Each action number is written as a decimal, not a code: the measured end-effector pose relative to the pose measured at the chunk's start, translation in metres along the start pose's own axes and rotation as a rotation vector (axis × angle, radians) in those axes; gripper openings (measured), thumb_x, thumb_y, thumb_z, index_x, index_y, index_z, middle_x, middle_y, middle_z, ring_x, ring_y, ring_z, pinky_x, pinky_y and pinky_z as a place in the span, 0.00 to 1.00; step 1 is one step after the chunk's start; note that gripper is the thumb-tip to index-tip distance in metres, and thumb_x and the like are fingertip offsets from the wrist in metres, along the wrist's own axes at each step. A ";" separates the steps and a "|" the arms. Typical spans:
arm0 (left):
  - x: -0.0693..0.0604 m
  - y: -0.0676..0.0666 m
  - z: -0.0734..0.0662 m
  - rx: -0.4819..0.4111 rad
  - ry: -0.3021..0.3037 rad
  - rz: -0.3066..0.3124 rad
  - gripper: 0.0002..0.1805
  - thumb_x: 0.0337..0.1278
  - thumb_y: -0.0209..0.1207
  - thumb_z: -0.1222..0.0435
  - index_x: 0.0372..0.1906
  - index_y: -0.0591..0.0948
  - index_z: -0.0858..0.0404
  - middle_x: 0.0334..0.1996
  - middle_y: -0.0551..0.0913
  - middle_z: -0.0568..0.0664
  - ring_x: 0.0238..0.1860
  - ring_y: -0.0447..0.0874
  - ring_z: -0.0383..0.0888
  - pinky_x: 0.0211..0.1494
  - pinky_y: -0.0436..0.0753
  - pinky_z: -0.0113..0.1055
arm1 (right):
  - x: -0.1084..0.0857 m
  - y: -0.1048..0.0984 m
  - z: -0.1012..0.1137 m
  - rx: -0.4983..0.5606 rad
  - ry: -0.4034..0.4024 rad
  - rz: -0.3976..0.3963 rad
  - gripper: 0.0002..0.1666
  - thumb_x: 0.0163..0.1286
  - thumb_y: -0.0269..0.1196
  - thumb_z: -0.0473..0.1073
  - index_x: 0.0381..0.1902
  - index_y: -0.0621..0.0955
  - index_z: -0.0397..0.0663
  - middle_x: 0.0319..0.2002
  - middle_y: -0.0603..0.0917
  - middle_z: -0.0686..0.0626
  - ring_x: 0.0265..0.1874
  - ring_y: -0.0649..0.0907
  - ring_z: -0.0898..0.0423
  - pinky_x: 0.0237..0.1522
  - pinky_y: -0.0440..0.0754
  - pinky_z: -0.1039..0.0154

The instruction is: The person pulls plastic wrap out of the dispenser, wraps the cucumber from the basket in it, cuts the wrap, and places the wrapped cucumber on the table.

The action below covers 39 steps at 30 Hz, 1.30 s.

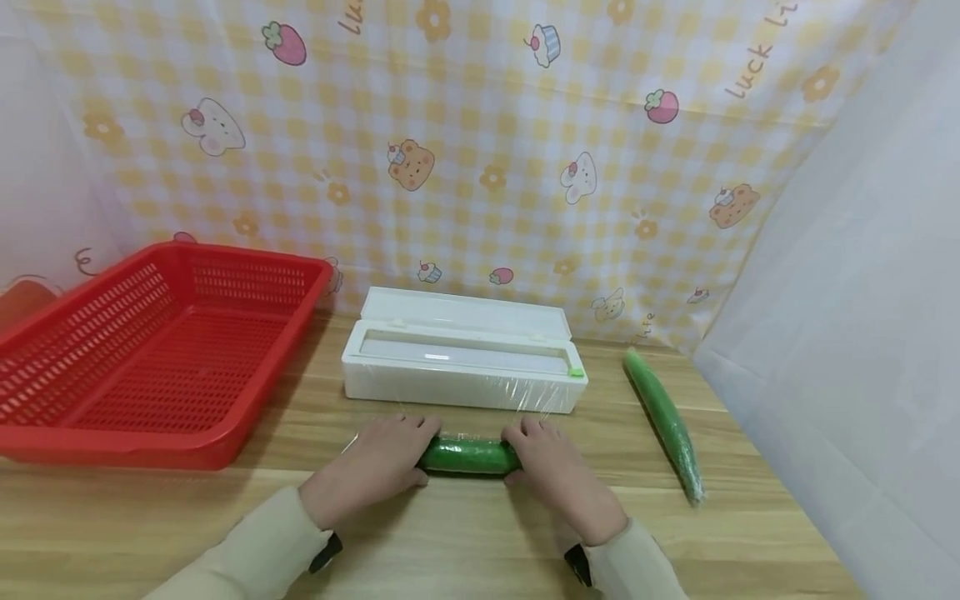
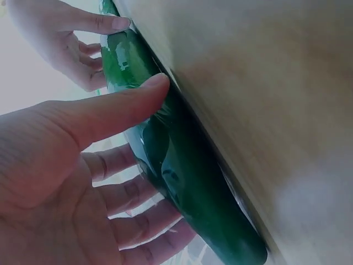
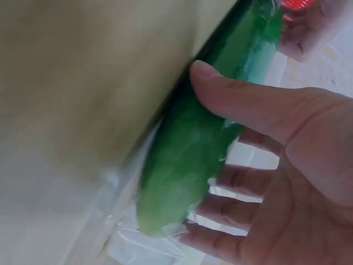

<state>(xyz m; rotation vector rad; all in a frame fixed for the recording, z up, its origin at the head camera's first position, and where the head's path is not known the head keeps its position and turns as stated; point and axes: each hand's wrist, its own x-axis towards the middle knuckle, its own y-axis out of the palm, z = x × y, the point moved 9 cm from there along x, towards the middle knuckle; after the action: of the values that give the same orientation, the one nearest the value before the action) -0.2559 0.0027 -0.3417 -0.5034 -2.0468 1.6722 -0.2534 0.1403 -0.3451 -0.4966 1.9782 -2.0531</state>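
Observation:
A green cucumber (image 1: 468,457) lies crosswise on the table, with shiny clear film on its skin. My left hand (image 1: 384,457) grips its left part, thumb on the near side and fingers on the far side. At the other end my right hand (image 1: 553,468) holds it the same way; in the right wrist view loose film (image 3: 149,245) crumples around the cucumber's pale tip. Just beyond both hands stands a white cling film dispenser (image 1: 457,379) with its lid raised. Film hangs over its front side, and a small green slider (image 1: 576,372) sits at its right end.
On the left stands a red plastic basket (image 1: 225,437) with slatted sides. A second cucumber (image 1: 663,414), film-covered at its near end, lies slantwise on the right of the wooden table (image 1: 750,533). A checked cloth (image 1: 480,108) hangs behind, and white sheeting borders the right side.

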 end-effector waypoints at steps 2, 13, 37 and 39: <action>0.002 0.000 0.001 -0.017 -0.001 -0.007 0.25 0.38 0.72 0.59 0.41 0.72 0.59 0.33 0.77 0.49 0.33 0.75 0.46 0.34 0.76 0.41 | 0.003 0.000 -0.003 0.027 0.015 0.014 0.24 0.46 0.73 0.46 0.41 0.78 0.47 0.36 0.70 0.47 0.36 0.70 0.52 0.37 0.73 0.57; 0.005 -0.001 0.008 -0.102 -0.021 -0.058 0.23 0.35 0.74 0.62 0.40 0.77 0.59 0.35 0.70 0.51 0.34 0.71 0.45 0.33 0.75 0.40 | 0.006 0.004 -0.014 0.165 -0.003 0.019 0.29 0.50 0.72 0.44 0.44 0.71 0.39 0.38 0.71 0.47 0.38 0.69 0.53 0.42 0.73 0.56; 0.010 -0.002 0.023 -0.142 -0.022 -0.018 0.21 0.42 0.70 0.65 0.44 0.75 0.59 0.36 0.76 0.48 0.37 0.73 0.43 0.41 0.76 0.39 | 0.013 0.006 -0.018 0.133 0.001 -0.004 0.16 0.65 0.61 0.43 0.43 0.68 0.41 0.36 0.70 0.48 0.35 0.69 0.54 0.39 0.72 0.57; 0.012 -0.003 0.025 -0.158 -0.017 -0.029 0.19 0.42 0.70 0.66 0.42 0.76 0.58 0.33 0.76 0.46 0.34 0.72 0.41 0.39 0.75 0.37 | 0.013 0.007 -0.018 0.143 0.004 -0.001 0.16 0.66 0.59 0.43 0.44 0.68 0.41 0.37 0.70 0.47 0.36 0.69 0.54 0.39 0.72 0.57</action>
<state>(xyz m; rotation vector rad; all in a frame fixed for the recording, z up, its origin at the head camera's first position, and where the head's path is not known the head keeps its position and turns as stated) -0.2796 -0.0114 -0.3410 -0.5106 -2.1999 1.5105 -0.2729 0.1514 -0.3513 -0.4640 1.8159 -2.1778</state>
